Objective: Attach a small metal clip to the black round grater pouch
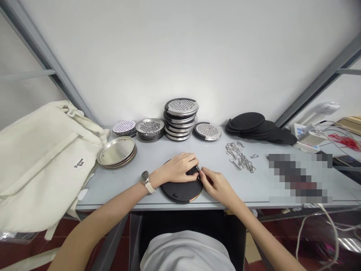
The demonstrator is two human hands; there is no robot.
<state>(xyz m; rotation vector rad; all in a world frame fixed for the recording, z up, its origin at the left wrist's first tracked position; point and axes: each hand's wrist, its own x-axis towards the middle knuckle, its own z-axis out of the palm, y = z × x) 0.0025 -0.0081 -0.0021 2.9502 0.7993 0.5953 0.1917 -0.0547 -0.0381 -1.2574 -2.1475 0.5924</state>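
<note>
A round black disc (180, 191) lies flat at the table's front edge, with a shiny strip along its lower right rim. My left hand (179, 168) rests over it, fingers curled down toward its right edge, and hides much of its top. At that edge my right hand (216, 184) pinches a small metal clip (198, 169) between thumb and forefinger. Part of the clip is covered by my fingers. Loose metal clips (239, 157) of similar look are scattered beyond my right hand.
Behind the disc stands a stack of perforated metal graters (182, 107), with another grater (208, 131) beside it. Lower grater piles (150, 127) and metal plates (117, 150) are to the left. Black round covers (248, 122) lie back right. A cream bag (47, 162) occupies the left end.
</note>
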